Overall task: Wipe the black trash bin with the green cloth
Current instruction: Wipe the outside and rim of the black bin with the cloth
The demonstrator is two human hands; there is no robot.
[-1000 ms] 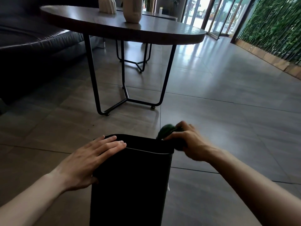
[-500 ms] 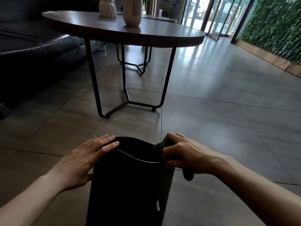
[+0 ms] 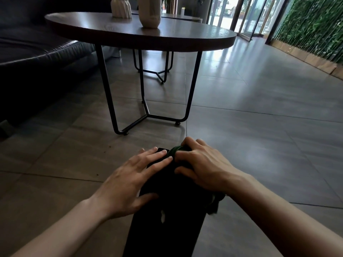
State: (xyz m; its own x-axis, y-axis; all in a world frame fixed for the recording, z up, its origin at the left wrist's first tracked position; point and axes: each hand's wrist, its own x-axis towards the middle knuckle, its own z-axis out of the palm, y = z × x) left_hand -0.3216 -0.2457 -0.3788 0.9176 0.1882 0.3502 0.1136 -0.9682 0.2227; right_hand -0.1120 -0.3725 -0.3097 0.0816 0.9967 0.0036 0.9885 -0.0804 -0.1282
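The black trash bin [image 3: 167, 225] stands on the floor at the bottom centre, turned so a narrow side faces me. My left hand [image 3: 130, 182] lies flat on its upper left side, fingers spread, thumb against the wall. My right hand [image 3: 202, 167] is closed over the green cloth [image 3: 175, 151] and presses it on the bin's top right edge. A dark end of the cloth hangs below my right wrist. The bin's opening is hidden under both hands.
A round dark wooden table [image 3: 204, 41] on thin black metal legs stands just beyond the bin, with two pale vases [image 3: 150, 12] on it. A dark sofa [image 3: 37, 52] runs along the left. A green plant wall [image 3: 315, 28] lines the right. Grey tiled floor lies around.
The bin has turned, so its narrow side now faces me. Both hands came together on its top; my right hand slid the cloth left along the rim toward my left hand.
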